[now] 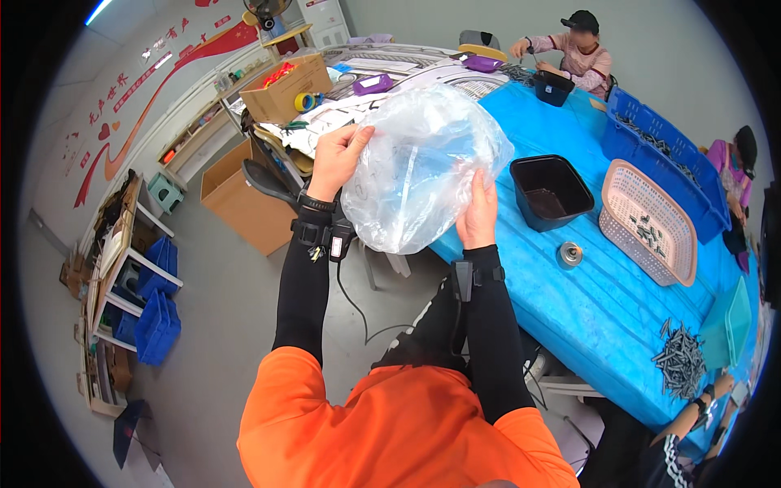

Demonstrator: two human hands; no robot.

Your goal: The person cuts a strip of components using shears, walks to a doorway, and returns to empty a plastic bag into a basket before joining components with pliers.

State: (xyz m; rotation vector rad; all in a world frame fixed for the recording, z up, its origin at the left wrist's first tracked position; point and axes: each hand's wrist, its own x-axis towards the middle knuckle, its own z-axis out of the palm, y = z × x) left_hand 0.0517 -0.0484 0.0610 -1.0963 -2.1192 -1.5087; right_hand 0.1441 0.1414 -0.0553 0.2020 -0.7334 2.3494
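A clear plastic bag (pixel 415 175) hangs puffed out between my two hands, above the near edge of the table. My left hand (pixel 340 159) pinches its upper left side, thumb over the film. At the bag's lower right side my right hand (pixel 478 213) grips the film, thumb pointing up; some fingers are hidden behind the plastic. To the right of the bag stands a black square tub (pixel 551 193) on the blue table cover. A small round metal container (pixel 569 254) is close to the tub.
A pink basket (pixel 687 244) and a blue crate (pixel 651 134) hold small dark parts. A pile of dark parts (pixel 680 358) lies by a green bin (pixel 726 325). Co-workers sit around the table. An open cardboard box (pixel 244 199) stands on the floor at left.
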